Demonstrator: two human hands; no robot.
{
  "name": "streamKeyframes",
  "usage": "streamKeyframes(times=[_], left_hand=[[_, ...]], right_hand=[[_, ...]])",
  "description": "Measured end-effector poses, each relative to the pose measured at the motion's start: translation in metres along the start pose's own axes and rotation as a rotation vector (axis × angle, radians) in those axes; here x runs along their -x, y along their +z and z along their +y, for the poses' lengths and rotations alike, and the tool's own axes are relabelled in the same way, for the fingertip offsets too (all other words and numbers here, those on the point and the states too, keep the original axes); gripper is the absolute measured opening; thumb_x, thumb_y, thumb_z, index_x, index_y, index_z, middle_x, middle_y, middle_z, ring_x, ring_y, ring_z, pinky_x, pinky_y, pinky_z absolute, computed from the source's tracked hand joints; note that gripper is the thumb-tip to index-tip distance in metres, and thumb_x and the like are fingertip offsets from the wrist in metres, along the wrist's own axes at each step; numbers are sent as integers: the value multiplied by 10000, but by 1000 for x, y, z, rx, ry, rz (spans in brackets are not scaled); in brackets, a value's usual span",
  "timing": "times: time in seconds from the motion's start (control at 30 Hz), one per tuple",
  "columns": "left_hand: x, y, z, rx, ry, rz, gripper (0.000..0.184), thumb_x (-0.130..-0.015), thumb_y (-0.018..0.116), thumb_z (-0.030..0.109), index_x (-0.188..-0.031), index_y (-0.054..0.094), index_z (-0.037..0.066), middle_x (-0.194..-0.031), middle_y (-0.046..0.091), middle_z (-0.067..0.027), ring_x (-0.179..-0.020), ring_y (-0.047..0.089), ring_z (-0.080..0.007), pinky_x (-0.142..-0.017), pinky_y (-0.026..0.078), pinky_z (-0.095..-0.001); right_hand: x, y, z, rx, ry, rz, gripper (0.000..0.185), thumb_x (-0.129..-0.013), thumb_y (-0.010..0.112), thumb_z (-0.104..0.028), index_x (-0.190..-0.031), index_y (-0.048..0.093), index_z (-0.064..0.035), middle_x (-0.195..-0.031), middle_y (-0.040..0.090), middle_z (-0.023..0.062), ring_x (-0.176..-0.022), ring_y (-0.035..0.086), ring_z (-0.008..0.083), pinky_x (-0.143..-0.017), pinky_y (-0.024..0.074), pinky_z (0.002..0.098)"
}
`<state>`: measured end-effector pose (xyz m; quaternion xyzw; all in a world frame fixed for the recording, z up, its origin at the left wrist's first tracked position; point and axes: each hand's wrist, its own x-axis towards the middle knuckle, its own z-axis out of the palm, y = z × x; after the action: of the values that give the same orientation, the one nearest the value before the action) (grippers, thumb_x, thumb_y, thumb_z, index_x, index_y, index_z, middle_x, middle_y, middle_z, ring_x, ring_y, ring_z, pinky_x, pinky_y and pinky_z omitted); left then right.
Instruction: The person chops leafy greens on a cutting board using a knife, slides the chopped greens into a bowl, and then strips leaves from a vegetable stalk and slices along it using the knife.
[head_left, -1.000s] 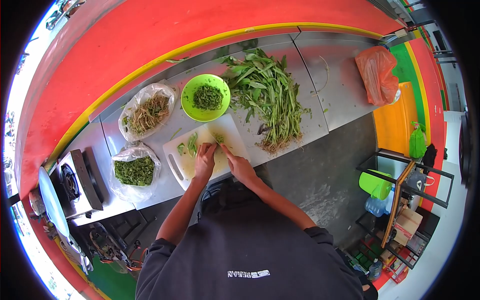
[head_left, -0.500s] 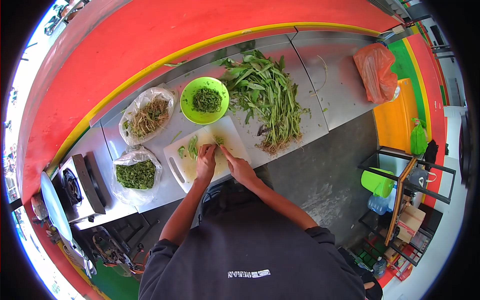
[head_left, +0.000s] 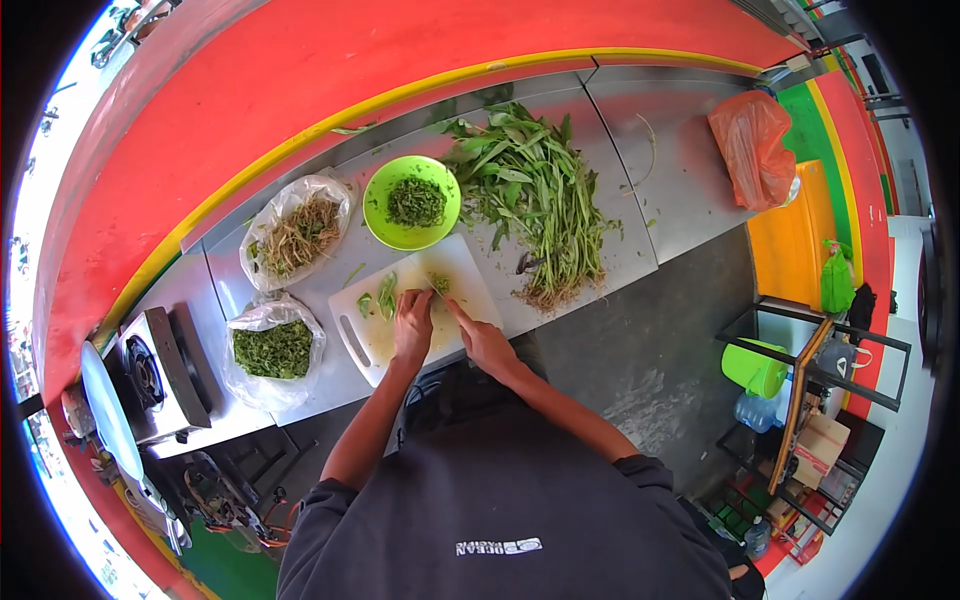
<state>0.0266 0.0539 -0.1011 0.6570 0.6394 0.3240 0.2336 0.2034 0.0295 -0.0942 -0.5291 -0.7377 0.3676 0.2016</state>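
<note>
White cutting board (head_left: 472,290), knife between two hands

Head view. Left hand (head_left: 412,328) at mid-frame, fingers bunched at the blade's left; cannot tell whether they pinch a stem. Right hand (head_left: 485,345) closed round the knife (head_left: 440,291), thin blade slanting toward upper left, across the front of the left fingertips. Small pile of cut greens (head_left: 438,281) lies on the board, just beyond the blade; left fingertips look nearer to it than the right ones. Loose leaf pieces (head_left: 386,296) left of the left hand. Green bowl (head_left: 380,215) of chopped leaves beyond the board's upper edge; leafy stems (head_left: 535,190) heaped upper centre-right, roots pointing down-frame. Two plastic bags, one of stems and roots (head_left: 300,235), one of chopped greens (head_left: 272,348), at left.
</note>
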Motion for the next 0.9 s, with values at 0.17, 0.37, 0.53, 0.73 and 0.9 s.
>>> streamKeyframes(times=[0.17, 0.37, 0.53, 0.73, 0.9], left_hand=[[1, -2, 5, 17, 31, -16, 169, -875, 646, -18, -1040, 679, -4, -965, 631, -160, -912, 617, -371, -788, 501, -453], [-3, 2, 3, 7, 4, -2, 193, -891, 641, 6, -1080, 676, 27, -990, 628, -140, -935, 611, -365, -797, 507, -460], [1, -2, 9, -26, 26, -2, 193, -888, 640, 4, -1075, 678, 30, -990, 629, -139, -922, 610, -360, -796, 506, -461], [-2, 1, 6, -65, 40, 0, 204, -879, 649, 11, -1079, 674, 37, -975, 635, -123, -906, 609, -348, -795, 506, -456], [-2, 4, 3, -74, 43, 1, 206, -871, 658, 22, -1075, 675, 45, -969, 641, -111, -904, 610, -342, -792, 503, -452]], right_hand=[[-9, -6, -5, 54, 124, -157, 706, -960, 535, -90, -1593, 264, -246, -880, 660, 234, -773, 663, 429, -709, 536, 539], [-6, -9, -10, 12, 158, -163, 661, -972, 529, -85, -1579, 305, -220, -931, 689, 251, -822, 666, 451, -758, 531, 551], [-5, -9, -2, 24, 148, -176, 680, -970, 536, -87, -1587, 285, -226, -902, 694, 236, -798, 669, 445, -737, 532, 544], [-5, -3, -8, 44, 51, -46, 722, -957, 534, -97, -1599, 250, -266, -762, 665, 220, -676, 661, 422, -654, 536, 543], [-2, -13, -5, 19, 141, -166, 683, -971, 537, -86, -1590, 276, -212, -847, 670, 263, -755, 664, 438, -700, 511, 544]])
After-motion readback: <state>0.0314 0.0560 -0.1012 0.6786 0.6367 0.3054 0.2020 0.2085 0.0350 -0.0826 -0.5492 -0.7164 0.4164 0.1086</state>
